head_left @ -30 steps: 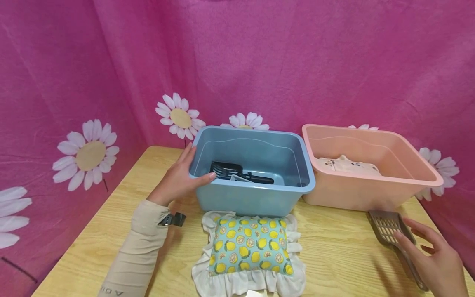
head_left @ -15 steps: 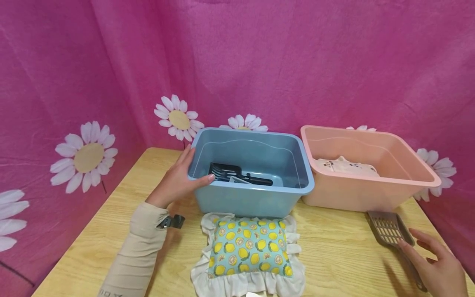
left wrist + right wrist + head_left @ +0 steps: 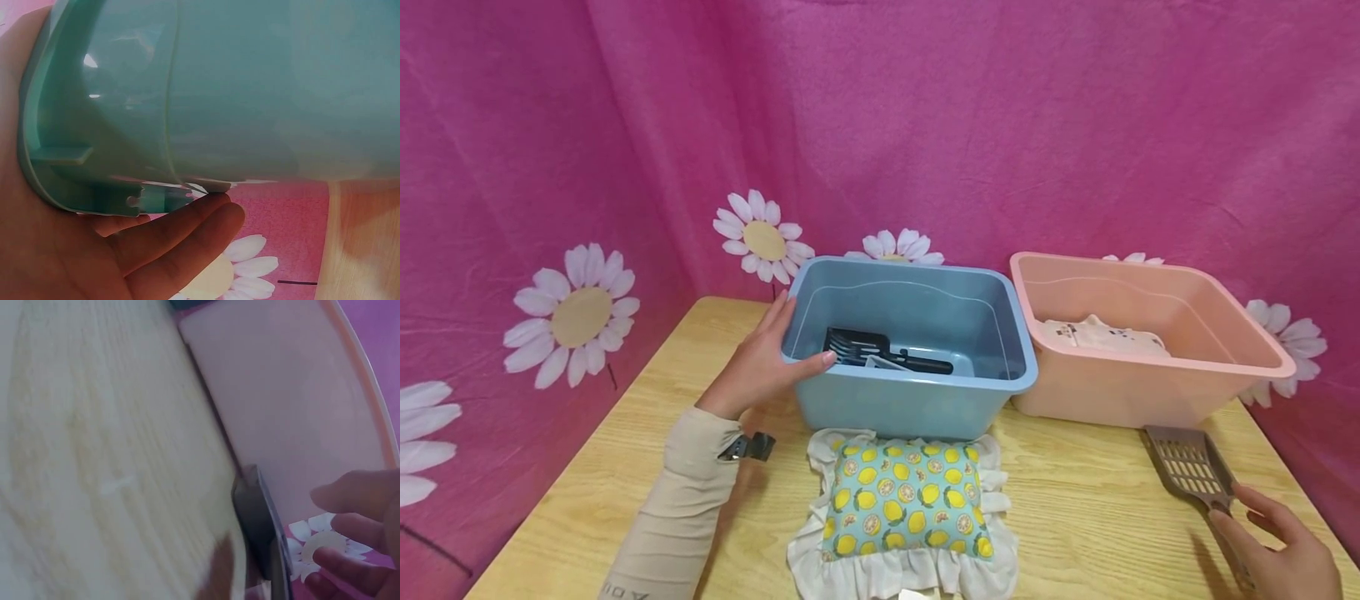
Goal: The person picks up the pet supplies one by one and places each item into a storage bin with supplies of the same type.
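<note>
My left hand (image 3: 760,358) grips the corner of a blue plastic bin (image 3: 917,404), its thumb over the front rim and its fingers along the left side. Inside the bin lie a black fork-like tool (image 3: 850,346) and a black handle (image 3: 928,364), with a small grey piece beside them. At the far right, a brown slotted scoop (image 3: 1195,467) lies on the table. My right hand (image 3: 1288,546) is over the start of the scoop's handle, thumb and fingers apart. In the right wrist view the fingers (image 3: 356,519) stand off to the side of the scoop (image 3: 259,525).
Beside the blue bin stands a pink bin (image 3: 1105,392) with a patterned white cloth (image 3: 1101,336) inside. A ruffled lemon-print cushion (image 3: 902,500) lies in front of the blue bin on the wooden table (image 3: 1075,517). Pink flowered curtain (image 3: 925,125) surrounds the back and sides.
My right hand has moved down and toward me, from beside the scoop's slotted head to its handle. My left hand stays on the blue bin's corner.
</note>
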The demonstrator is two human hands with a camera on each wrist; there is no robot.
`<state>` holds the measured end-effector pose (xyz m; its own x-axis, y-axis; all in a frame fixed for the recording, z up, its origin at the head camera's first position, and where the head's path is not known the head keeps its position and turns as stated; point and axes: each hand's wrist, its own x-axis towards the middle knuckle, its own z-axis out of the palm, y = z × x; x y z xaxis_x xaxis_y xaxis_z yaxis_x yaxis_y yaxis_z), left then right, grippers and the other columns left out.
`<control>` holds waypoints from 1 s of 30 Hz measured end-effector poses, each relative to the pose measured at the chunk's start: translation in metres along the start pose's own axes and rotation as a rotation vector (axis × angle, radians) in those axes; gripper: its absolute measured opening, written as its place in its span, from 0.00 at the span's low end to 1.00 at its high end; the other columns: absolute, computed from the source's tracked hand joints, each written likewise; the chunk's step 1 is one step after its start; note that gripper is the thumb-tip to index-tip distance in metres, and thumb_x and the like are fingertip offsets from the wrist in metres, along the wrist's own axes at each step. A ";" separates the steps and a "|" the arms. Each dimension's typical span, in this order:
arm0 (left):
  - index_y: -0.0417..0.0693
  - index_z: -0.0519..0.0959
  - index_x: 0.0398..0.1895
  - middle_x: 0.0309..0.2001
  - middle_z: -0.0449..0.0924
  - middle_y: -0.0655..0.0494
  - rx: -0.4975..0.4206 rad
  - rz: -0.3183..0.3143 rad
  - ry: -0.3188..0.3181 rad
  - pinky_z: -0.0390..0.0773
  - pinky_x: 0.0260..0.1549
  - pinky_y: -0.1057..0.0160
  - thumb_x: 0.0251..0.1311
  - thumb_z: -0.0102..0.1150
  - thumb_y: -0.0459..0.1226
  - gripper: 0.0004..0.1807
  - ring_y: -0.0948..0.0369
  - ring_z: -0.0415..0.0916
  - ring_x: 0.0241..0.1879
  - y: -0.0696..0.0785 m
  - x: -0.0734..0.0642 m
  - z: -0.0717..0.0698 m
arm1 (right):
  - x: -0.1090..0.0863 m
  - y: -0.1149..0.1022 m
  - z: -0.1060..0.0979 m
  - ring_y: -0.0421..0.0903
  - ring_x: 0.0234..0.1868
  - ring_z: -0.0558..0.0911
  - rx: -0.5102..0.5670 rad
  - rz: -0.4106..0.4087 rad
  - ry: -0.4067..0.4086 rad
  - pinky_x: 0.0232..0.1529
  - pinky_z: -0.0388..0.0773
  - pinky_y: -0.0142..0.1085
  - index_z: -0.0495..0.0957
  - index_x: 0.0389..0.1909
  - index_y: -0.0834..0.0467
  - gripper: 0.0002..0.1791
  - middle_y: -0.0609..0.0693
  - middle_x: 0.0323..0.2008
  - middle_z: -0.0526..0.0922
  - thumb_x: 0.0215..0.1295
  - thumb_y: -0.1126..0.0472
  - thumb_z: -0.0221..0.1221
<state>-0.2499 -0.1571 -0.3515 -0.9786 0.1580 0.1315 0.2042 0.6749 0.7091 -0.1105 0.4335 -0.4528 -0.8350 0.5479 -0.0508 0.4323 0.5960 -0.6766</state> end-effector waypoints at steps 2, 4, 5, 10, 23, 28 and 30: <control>0.61 0.40 0.78 0.78 0.33 0.60 0.002 0.000 -0.004 0.69 0.54 0.36 0.45 0.61 0.68 0.61 0.44 0.45 0.73 0.000 0.000 0.000 | 0.002 0.003 0.001 0.70 0.63 0.64 0.004 0.025 -0.010 0.20 0.69 0.21 0.60 0.70 0.61 0.45 0.58 0.70 0.61 0.61 0.37 0.59; 0.61 0.40 0.78 0.78 0.33 0.60 0.000 -0.004 -0.005 0.70 0.54 0.36 0.45 0.61 0.69 0.61 0.44 0.45 0.73 0.001 -0.001 -0.001 | 0.004 0.004 0.002 0.70 0.64 0.63 0.001 0.067 -0.021 0.25 0.77 0.30 0.59 0.71 0.60 0.46 0.61 0.70 0.60 0.61 0.36 0.58; 0.61 0.40 0.78 0.78 0.33 0.60 -0.001 -0.002 -0.003 0.71 0.53 0.36 0.45 0.61 0.69 0.61 0.44 0.45 0.73 0.001 -0.001 -0.001 | 0.005 0.005 0.003 0.71 0.64 0.63 -0.003 0.084 -0.025 0.29 0.80 0.36 0.59 0.71 0.60 0.46 0.64 0.70 0.59 0.61 0.35 0.58; 0.62 0.41 0.78 0.78 0.33 0.60 0.000 0.008 0.003 0.71 0.53 0.36 0.45 0.61 0.69 0.61 0.45 0.45 0.73 0.002 0.001 -0.001 | 0.008 0.011 0.006 0.70 0.65 0.63 0.021 0.147 -0.044 0.32 0.79 0.36 0.58 0.72 0.60 0.47 0.64 0.71 0.58 0.60 0.35 0.58; 0.61 0.41 0.78 0.78 0.32 0.61 0.008 -0.007 -0.002 0.70 0.54 0.36 0.46 0.61 0.68 0.61 0.43 0.44 0.73 0.001 0.000 0.000 | 0.009 0.017 0.013 0.67 0.59 0.70 0.076 0.195 -0.073 0.22 0.75 0.28 0.57 0.73 0.58 0.48 0.67 0.65 0.66 0.60 0.36 0.59; 0.60 0.40 0.78 0.78 0.32 0.61 0.013 0.001 -0.005 0.70 0.54 0.36 0.46 0.60 0.68 0.61 0.44 0.44 0.73 0.001 0.000 0.000 | 0.009 0.018 0.012 0.36 0.33 0.80 0.053 0.174 -0.058 0.22 0.74 0.25 0.60 0.71 0.59 0.46 0.55 0.52 0.80 0.59 0.38 0.61; 0.60 0.40 0.78 0.78 0.32 0.60 0.015 0.003 -0.006 0.69 0.54 0.36 0.46 0.60 0.68 0.61 0.43 0.44 0.73 0.001 0.001 0.001 | 0.009 0.019 0.012 0.23 0.24 0.70 0.043 0.158 -0.046 0.22 0.73 0.23 0.62 0.70 0.60 0.45 0.51 0.48 0.82 0.58 0.38 0.62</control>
<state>-0.2504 -0.1561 -0.3512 -0.9778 0.1647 0.1297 0.2080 0.6850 0.6982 -0.1135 0.4430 -0.4751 -0.7732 0.6044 -0.1920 0.5452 0.4788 -0.6881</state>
